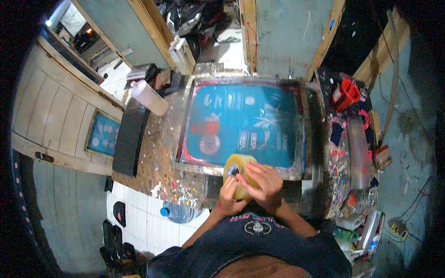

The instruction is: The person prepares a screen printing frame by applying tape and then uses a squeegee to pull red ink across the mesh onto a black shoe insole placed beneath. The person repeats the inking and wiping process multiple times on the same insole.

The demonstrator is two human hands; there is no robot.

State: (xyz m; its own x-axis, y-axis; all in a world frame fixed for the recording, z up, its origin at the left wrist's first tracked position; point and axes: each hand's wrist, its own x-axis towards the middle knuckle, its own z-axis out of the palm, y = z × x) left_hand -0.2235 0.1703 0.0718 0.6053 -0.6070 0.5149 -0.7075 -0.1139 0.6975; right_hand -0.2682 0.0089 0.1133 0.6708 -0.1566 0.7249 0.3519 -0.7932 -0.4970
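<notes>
Both hands are on a wide roll of yellowish clear packing tape (236, 161), held close to my body over the near edge of the screen printing frame. My left hand (228, 194) grips it from the near left, its fingers by the dark core. Across the right side lies my right hand (264, 183), fingers bent against the tape. Whether a tape end is lifted I cannot make out. Beyond the roll the screen (222, 109) lies flat, its teal mesh showing pale designs and a red smear at the left.
A pale squeeze bottle (149, 98) and a long black block (130, 143) stand left on the paint-stained table (160, 157). A red tub (345, 95) sits among clutter at right. On the tiled floor lies a large plastic bottle (181, 212). A smaller screen (103, 134) leans at the door.
</notes>
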